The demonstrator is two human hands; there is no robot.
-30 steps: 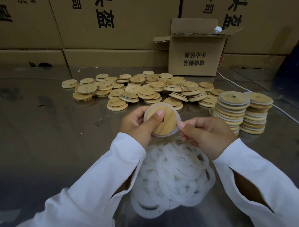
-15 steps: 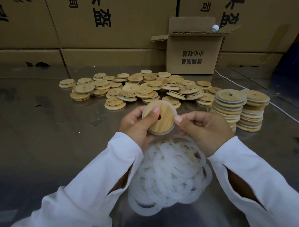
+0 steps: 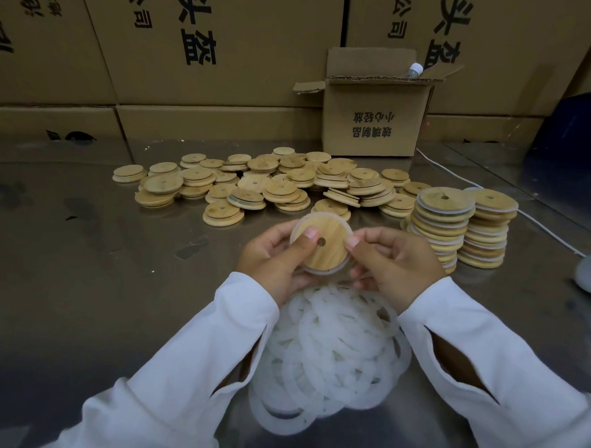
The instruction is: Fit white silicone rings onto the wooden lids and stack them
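Head view. Wooden lid (image 3: pixel 323 245) w/ white ring (image 3: pixel 319 271) round its rim, held above ring pile (image 3: pixel 329 354): L hand (image 3: pixel 272 256) thumb on lid face, fingers curled behind; R hand (image 3: pixel 394 262) pinches right edge. Loose lids (image 3: pixel 255 184) behind; 2 stacks (image 3: pixel 463 224) at right on metal table (image 3: pixel 81 282).

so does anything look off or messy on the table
Nothing looks damaged. The unfitted lids lie in a loose heap, one tilted lid propped on neighbours, and the nearer finished stack is staggered, not flush.
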